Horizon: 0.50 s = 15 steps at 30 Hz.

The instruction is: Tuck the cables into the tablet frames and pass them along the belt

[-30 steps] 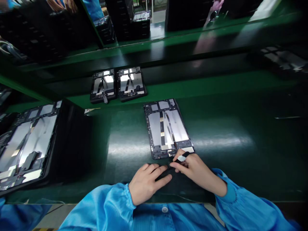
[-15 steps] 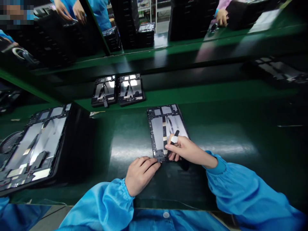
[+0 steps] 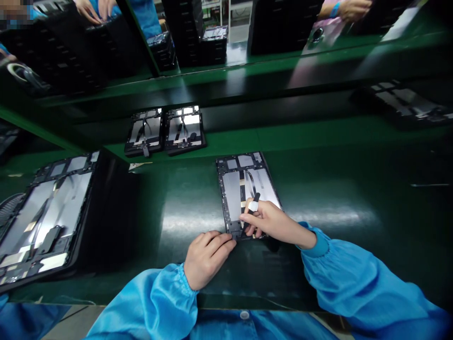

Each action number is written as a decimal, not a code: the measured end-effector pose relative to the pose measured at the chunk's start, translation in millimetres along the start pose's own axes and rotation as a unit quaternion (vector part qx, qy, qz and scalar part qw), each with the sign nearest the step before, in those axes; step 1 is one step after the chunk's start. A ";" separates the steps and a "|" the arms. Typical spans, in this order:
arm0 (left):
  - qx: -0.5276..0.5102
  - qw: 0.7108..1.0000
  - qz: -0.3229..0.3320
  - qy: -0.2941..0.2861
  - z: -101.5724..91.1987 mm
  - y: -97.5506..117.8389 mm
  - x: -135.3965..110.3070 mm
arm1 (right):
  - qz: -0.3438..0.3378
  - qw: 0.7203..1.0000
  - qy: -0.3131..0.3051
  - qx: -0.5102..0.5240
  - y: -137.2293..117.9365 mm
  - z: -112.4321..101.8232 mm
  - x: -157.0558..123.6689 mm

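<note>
Movement since a second ago is small but clear: my right hand [image 3: 271,223], closed in a pen grip around a thin black tool [image 3: 256,197], has gone from the near edge of the open tablet [image 3: 231,191] up onto its lower part, with the tool's tip hidden under my fingers. My left hand [image 3: 205,257] holds nothing; its loosely curled fingers now press the tablet's near left corner. The tablet lies back-open on the green surface [image 3: 336,189], straight ahead of me. A white wrap [image 3: 253,206] sits on my forefinger. No brand, label or writing is legible anywhere.
</note>
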State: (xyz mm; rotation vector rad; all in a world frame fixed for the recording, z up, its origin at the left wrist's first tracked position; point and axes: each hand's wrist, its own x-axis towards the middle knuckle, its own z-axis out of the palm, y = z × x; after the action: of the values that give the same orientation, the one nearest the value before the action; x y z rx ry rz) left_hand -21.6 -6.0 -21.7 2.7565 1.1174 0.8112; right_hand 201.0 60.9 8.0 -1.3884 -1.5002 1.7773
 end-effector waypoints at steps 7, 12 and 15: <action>0.061 0.997 0.041 -0.025 -7.6 3.1 4.2 | -0.010 1.000 -0.004 0.000 3.0 1.1 1.7; 0.087 0.994 0.051 -0.042 -13.0 4.9 8.7 | -0.029 0.999 0.033 -0.003 1.1 -6.4 -8.5; 0.080 0.995 0.045 -0.049 -12.3 4.1 8.8 | -0.062 0.994 0.083 -0.043 5.9 -13.1 -23.1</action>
State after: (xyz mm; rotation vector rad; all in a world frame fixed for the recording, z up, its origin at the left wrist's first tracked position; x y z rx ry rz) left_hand -19.7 -4.9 -6.1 2.9608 1.0914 0.6123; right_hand 223.4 46.4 13.2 -1.4134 -1.5535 1.4994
